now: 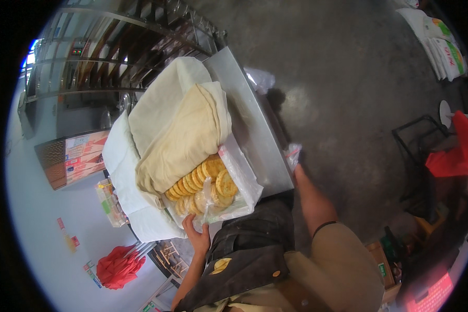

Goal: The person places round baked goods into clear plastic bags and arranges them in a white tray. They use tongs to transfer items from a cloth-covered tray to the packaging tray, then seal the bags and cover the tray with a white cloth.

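A lined box [256,188] on the metal table holds several round golden flatbreads [211,167], standing in rows. Clear plastic [209,198] lies crumpled over some of them. My left hand [196,236] is at the near side of the box, fingers apart and fingertips at the plastic and the rim. Off the right edge of the table, my right hand [298,170] holds a small clear plastic bag [293,155] with a red mark; its fingers are partly hidden. A beige cloth [184,140] covers the far part of the box.
A white quilted cover [124,166] hangs along the table's left side. Bare metal tabletop [247,109] shows right of the cloth. Beyond stands a rack [114,52]. White sacks [442,47] and a black-framed chair [418,135] stand on the right, with a red bag [460,148] near the chair.
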A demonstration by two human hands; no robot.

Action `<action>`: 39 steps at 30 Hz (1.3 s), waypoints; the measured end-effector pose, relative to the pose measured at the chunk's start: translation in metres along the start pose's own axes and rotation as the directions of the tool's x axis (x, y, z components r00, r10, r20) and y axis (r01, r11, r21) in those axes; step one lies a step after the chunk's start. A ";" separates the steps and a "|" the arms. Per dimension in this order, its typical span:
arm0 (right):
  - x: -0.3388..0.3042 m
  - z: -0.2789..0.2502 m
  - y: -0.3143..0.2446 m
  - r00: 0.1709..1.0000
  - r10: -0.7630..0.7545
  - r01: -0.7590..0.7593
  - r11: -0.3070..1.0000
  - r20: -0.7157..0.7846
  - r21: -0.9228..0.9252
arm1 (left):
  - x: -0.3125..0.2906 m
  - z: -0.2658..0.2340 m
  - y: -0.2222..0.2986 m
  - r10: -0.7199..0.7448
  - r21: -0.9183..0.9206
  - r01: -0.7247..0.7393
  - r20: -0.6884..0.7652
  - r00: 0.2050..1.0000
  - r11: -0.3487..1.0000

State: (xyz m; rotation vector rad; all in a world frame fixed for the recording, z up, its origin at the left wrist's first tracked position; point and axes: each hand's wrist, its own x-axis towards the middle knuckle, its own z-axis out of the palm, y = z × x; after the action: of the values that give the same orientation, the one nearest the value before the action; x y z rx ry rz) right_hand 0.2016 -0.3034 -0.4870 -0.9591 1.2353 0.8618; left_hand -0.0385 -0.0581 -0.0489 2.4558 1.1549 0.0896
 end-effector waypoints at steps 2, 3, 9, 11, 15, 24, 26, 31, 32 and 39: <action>0.033 -0.005 0.018 0.999 -0.039 0.041 0.997 0.026 -0.069 | 0.000 0.000 0.001 -0.008 0.005 0.008 0.004 1.000 1.000; 0.051 -0.008 0.027 0.998 -0.053 0.057 0.993 0.038 -0.103 | 0.000 0.000 0.001 -0.010 0.010 0.009 0.004 1.000 1.000; 0.086 -0.026 0.054 0.931 -0.339 0.363 0.889 0.133 -0.280 | -0.001 0.001 0.004 -0.001 0.027 0.001 0.003 1.000 1.000; 0.064 -0.028 0.045 0.959 -0.247 0.269 0.948 0.139 -0.173 | -0.002 0.002 0.005 -0.002 0.032 0.002 -0.003 1.000 0.999; 0.019 -0.003 0.013 0.978 -0.091 0.092 0.996 0.188 0.008 | -0.004 0.001 0.006 -0.010 0.034 0.011 -0.018 1.000 0.999; -0.019 0.019 -0.007 0.919 -0.105 -0.024 0.947 0.380 0.319 | -0.007 0.002 0.002 -0.014 0.035 0.015 -0.024 1.000 0.999; -0.036 0.008 -0.001 0.903 -0.136 -0.022 0.933 0.407 0.360 | -0.006 0.002 0.001 -0.008 0.029 0.009 -0.023 1.000 1.000; -0.094 -0.028 -0.004 0.898 -0.112 -0.016 0.958 0.426 0.285 | -0.006 0.002 -0.002 0.004 0.014 -0.003 -0.028 1.000 1.000; -0.101 -0.033 -0.010 0.848 -0.129 -0.036 0.954 0.513 0.299 | -0.006 0.002 -0.003 0.005 0.014 -0.004 -0.029 1.000 1.000; -0.110 -0.038 -0.026 0.624 0.004 -0.216 0.962 0.782 0.167 | -0.007 0.002 -0.006 0.029 0.016 -0.028 -0.025 0.999 0.999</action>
State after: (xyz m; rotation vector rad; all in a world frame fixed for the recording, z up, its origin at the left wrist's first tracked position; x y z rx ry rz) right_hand 0.1968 -0.3510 -0.3772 -0.2159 0.6044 1.0381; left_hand -0.0469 -0.0601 -0.0527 2.4925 1.1357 0.1208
